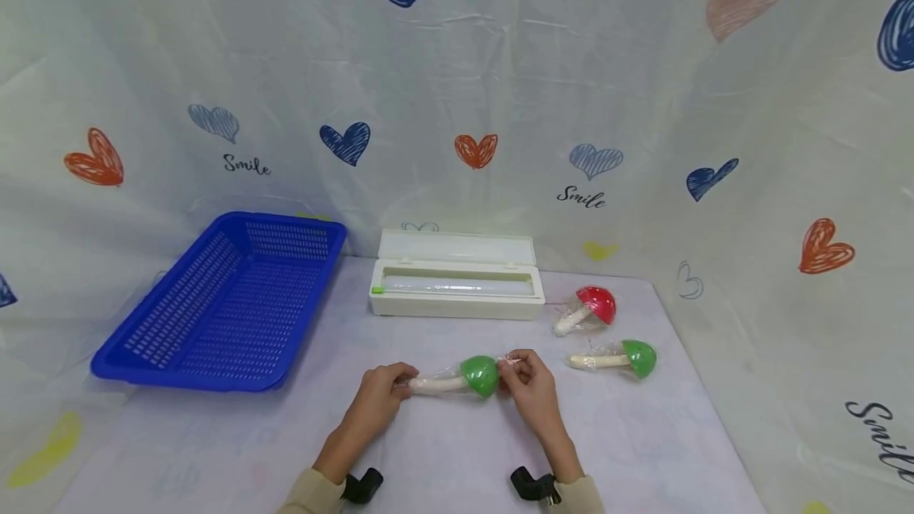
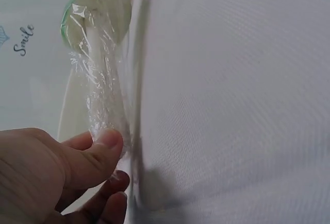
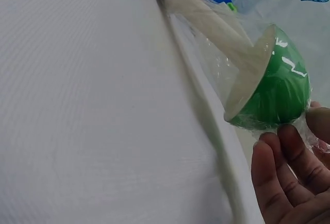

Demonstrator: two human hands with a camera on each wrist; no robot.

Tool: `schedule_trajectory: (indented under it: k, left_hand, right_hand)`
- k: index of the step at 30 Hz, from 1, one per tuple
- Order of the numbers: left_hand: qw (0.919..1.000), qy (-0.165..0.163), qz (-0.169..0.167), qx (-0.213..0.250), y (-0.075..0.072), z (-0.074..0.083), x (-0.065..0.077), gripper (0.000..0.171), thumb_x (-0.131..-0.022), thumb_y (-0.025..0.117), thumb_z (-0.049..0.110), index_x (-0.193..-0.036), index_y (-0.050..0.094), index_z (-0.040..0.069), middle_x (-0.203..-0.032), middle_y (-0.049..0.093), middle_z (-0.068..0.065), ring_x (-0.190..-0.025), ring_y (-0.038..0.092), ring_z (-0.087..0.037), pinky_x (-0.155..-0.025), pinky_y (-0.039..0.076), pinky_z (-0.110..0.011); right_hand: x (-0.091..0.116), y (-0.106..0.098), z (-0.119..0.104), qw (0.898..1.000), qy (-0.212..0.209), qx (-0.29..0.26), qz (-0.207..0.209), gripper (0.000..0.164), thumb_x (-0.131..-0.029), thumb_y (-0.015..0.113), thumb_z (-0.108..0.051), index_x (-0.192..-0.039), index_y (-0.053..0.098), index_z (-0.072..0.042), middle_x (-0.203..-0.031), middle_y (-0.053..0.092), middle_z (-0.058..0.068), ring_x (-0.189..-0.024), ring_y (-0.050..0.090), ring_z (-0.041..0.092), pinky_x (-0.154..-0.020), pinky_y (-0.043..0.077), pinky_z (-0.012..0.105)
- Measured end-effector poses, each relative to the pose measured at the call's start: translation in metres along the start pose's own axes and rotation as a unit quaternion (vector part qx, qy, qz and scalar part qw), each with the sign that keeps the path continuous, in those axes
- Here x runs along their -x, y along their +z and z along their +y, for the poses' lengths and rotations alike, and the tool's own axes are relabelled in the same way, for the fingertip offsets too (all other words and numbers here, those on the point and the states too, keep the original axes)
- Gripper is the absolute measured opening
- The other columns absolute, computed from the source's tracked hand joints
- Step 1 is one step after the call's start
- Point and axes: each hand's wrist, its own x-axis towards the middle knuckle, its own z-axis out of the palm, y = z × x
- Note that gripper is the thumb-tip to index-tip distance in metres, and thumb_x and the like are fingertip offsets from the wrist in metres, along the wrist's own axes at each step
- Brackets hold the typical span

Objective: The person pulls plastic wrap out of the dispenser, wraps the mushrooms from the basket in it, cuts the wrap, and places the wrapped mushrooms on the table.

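Observation:
Between the two hands lies a toy mushroom [image 1: 480, 376] with a green cap and a pale stem, wrapped in clear plastic film. My left hand [image 1: 376, 401] pinches the stem end; in the left wrist view the thumb [image 2: 109, 139] presses on the wrapped stem [image 2: 105, 98]. At the cap side, my right hand [image 1: 531, 397] pinches gathered film [image 3: 315, 140] beside the green cap [image 3: 281, 82]. Two more film-wrapped mushrooms lie to the right: a red-capped one [image 1: 598, 304] and a green-capped one [image 1: 639, 358].
A white cling film dispenser [image 1: 457, 306] stands at the back of the table with its lid [image 1: 457, 247] up and a roll inside. To the left is a blue perforated basket [image 1: 243, 324]. Behind hangs a curtain [image 1: 428, 70] printed with hearts.

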Motion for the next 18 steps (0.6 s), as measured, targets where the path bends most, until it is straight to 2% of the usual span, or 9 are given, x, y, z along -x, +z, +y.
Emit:
schedule_trajectory:
  k: [4, 9, 12, 14, 16, 18]
  left_hand:
    - [1.0, 0.003, -0.002, -0.003, 0.001, 0.002, -0.001, 0.02, -0.088, 0.074, -0.005, -0.105, 0.077, 0.004, -0.099, 0.077, -0.006, -0.093, 0.069, -0.02, -0.077, 0.057, -0.036]
    - [0.9999, 0.003, 0.013, 0.004, 0.004, 0.002, -0.002, 0.019, -0.086, 0.075, -0.006, -0.102, 0.077, 0.005, -0.095, 0.076, -0.006, -0.082, 0.064, -0.013, -0.068, 0.053, -0.027]
    - [0.9996, 0.007, 0.027, 0.006, 0.005, 0.001, -0.003, 0.021, -0.085, 0.075, -0.008, -0.101, 0.077, 0.005, -0.099, 0.075, -0.007, -0.083, 0.063, -0.014, -0.069, 0.053, -0.028]
    - [0.9994, 0.019, 0.028, 0.007, 0.005, 0.002, -0.005, 0.024, -0.085, 0.072, -0.012, -0.102, 0.078, 0.004, -0.102, 0.075, -0.009, -0.086, 0.063, -0.016, -0.071, 0.054, -0.03]
    - [0.9994, 0.025, 0.018, 0.013, 0.006, 0.002, -0.007, 0.028, -0.086, 0.068, -0.015, -0.104, 0.078, 0.003, -0.103, 0.075, -0.009, -0.088, 0.064, -0.018, -0.074, 0.055, -0.032]
    - [0.9993, 0.031, -0.001, 0.019, 0.007, 0.003, -0.009, 0.031, -0.087, 0.064, -0.017, -0.107, 0.077, 0.002, -0.102, 0.075, -0.009, -0.089, 0.064, -0.019, -0.075, 0.056, -0.032]
  right_hand:
    - [0.0, 0.001, 0.002, 1.0, 0.008, 0.012, 0.018, 0.009, -0.096, 0.071, -0.006, -0.101, 0.067, 0.001, -0.078, 0.07, 0.018, -0.066, 0.07, 0.027, -0.06, 0.06, 0.035]
    - [0.002, -0.003, 0.006, 0.998, -0.009, 0.056, 0.001, 0.011, -0.099, 0.065, -0.002, -0.107, 0.072, 0.0, -0.084, 0.071, 0.018, -0.068, 0.068, 0.03, -0.06, 0.057, 0.029]
    - [0.004, -0.008, 0.008, 0.998, -0.028, 0.061, -0.016, 0.019, -0.099, 0.063, 0.001, -0.114, 0.073, -0.004, -0.097, 0.072, 0.014, -0.079, 0.07, 0.026, -0.065, 0.058, 0.026]
    - [0.004, -0.011, 0.011, 0.998, -0.047, 0.048, -0.021, 0.022, -0.097, 0.063, 0.005, -0.115, 0.073, -0.002, -0.109, 0.071, 0.016, -0.09, 0.072, 0.028, -0.073, 0.061, 0.027]
    - [0.003, -0.014, 0.012, 0.997, -0.066, 0.03, -0.02, 0.022, -0.096, 0.063, 0.008, -0.113, 0.073, 0.001, -0.118, 0.068, 0.02, -0.1, 0.072, 0.031, -0.079, 0.062, 0.028]
    - [0.001, -0.016, 0.013, 0.997, -0.073, 0.017, -0.019, 0.02, -0.095, 0.064, 0.01, -0.111, 0.074, 0.003, -0.119, 0.07, 0.023, -0.098, 0.073, 0.031, -0.079, 0.062, 0.028]
